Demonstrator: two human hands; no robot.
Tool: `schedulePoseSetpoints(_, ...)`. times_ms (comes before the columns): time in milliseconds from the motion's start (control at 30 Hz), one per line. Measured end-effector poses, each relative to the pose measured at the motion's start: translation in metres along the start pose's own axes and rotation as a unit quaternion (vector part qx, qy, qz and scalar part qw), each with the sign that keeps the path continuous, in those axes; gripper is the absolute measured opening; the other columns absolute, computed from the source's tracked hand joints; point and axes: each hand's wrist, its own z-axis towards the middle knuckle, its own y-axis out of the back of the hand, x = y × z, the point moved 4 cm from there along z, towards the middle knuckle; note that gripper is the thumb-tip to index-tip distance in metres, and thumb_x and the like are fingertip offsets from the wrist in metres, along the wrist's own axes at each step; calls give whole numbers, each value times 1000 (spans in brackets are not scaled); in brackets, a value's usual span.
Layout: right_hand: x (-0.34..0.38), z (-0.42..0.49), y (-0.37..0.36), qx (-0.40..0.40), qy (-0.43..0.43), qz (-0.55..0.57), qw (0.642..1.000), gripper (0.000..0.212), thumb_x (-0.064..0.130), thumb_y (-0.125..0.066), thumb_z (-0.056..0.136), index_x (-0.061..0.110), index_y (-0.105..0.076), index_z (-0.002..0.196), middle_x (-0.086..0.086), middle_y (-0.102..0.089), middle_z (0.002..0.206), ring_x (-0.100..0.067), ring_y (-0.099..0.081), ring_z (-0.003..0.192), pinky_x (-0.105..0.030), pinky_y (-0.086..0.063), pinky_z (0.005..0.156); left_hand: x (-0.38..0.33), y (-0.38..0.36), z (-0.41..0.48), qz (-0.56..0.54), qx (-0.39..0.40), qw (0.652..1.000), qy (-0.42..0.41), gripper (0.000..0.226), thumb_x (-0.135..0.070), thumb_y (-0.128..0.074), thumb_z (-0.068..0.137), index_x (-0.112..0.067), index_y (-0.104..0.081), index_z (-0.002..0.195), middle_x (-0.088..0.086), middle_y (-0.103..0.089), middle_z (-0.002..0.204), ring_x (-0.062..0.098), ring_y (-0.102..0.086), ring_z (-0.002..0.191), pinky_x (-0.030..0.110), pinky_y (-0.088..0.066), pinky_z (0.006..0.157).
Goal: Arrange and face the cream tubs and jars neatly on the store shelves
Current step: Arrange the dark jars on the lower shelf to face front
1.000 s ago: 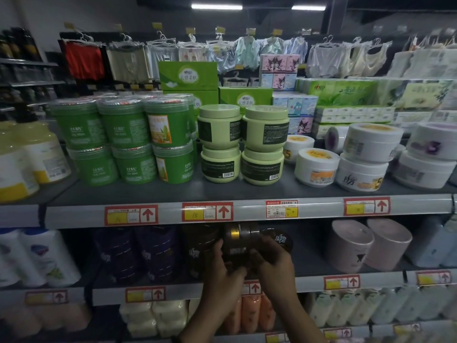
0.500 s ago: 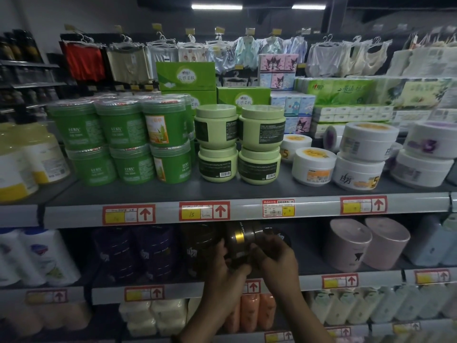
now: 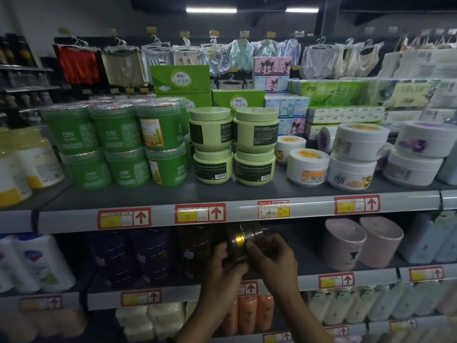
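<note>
A dark brown jar (image 3: pixel 241 240) with a gold band lies tilted on its side at the front of the second shelf. My left hand (image 3: pixel 222 267) grips it from the left and below; my right hand (image 3: pixel 273 258) grips it from the right. Dark brown jars (image 3: pixel 195 253) and dark purple jars (image 3: pixel 128 256) stand to its left. On the top shelf (image 3: pixel 247 189) stand stacked dark green tubs (image 3: pixel 116 142), pale green jars (image 3: pixel 233 144) showing their back labels, and white tubs (image 3: pixel 353 157).
Two pink tubs (image 3: pixel 358 241) lie on their sides right of my hands. White bottles (image 3: pixel 32 261) fill the left of the second shelf. Red price tags (image 3: pixel 200 213) line the shelf edges. Orange and cream bottles (image 3: pixel 247 313) stand on the shelf below. Tissue packs and hanging clothes sit behind.
Both hands have lifted the dark jar slightly and turned it, so its gold band now shows higher, just under the shelf edge. The other tubs have not moved.
</note>
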Motion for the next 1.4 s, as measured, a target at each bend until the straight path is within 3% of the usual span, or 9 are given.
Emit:
schedulePoseSetpoints(233,4,0,0,-15,10,-10,1000,16,37,-87,85,32,-74,94,14,-78,92,-3,-74,90,-46,-63,87,9,4,3,-23,-29,999,4,22,-17,-67,99,-37,-60,108,-20,-62,109,-3,-58,102,17,-42,77)
schedulePoseSetpoints(467,4,-6,3,-19,13,6,1000,18,43,-87,84,37,-74,94,12,-79,93,-7,-76,90,-48,-64,86,23,6,7,-61,-54,996,27,5,-38,-68,98,-37,-70,103,-11,-73,112,12,-69,112,47,-54,105)
schedulePoseSetpoints(567,6,-7,5,-26,16,16,999,19,44,-88,82,38,-74,93,12,-79,92,-8,-77,89,-49,-64,85,26,4,10,-83,-51,995,25,24,-62,-70,85,-41,-71,95,-12,-75,110,13,-71,112,47,-55,105)
schedulePoseSetpoints(700,9,-8,6,-35,15,21,999,24,49,-90,77,40,-74,93,13,-79,92,-8,-77,89,-49,-65,83,26,3,13,-108,-46,993,30,34,-69,-71,82,-38,-72,94,-11,-76,110,15,-72,112,47,-54,106)
schedulePoseSetpoints(933,13,-7,9,-41,12,19,999,38,66,-85,67,41,-72,93,14,-79,94,-9,-77,91,-49,-66,82,19,7,16,-162,-30,984,70,17,-40,-62,100,-28,-68,109,-2,-75,111,13,-72,100,32,-56,94)
schedulePoseSetpoints(1000,14,-6,9,-44,14,10,999,40,68,-85,64,42,-72,91,15,-78,94,-9,-76,90,-48,-66,80,19,10,18,-181,-30,979,84,18,-39,-63,100,-25,-68,111,1,-75,111,15,-71,103,37,-55,100)
schedulePoseSetpoints(1133,19,-3,8,-39,20,-5,999,29,54,-92,70,42,-72,87,15,-78,94,-7,-76,89,-45,-67,77,22,13,19,-212,-34,971,106,26,-36,-63,101,-22,-63,122,7,-75,116,21,-71,109,45,-51,110)
schedulePoseSetpoints(1300,21,1,9,-50,18,-21,998,35,47,-96,69,29,-70,83,15,-79,89,-5,-76,85,-45,-66,75,25,15,21,-227,-21,968,107,20,-29,-57,106,-16,-65,119,8,-81,105,21,-77,103,39,-55,98)
schedulePoseSetpoints(1400,19,3,10,-52,17,-24,998,37,49,-96,67,32,-68,84,17,-78,93,-4,-76,87,-45,-66,74,25,15,20,-231,-9,966,111,19,-26,-54,107,-17,-64,121,9,-80,108,20,-77,103,40,-54,101)
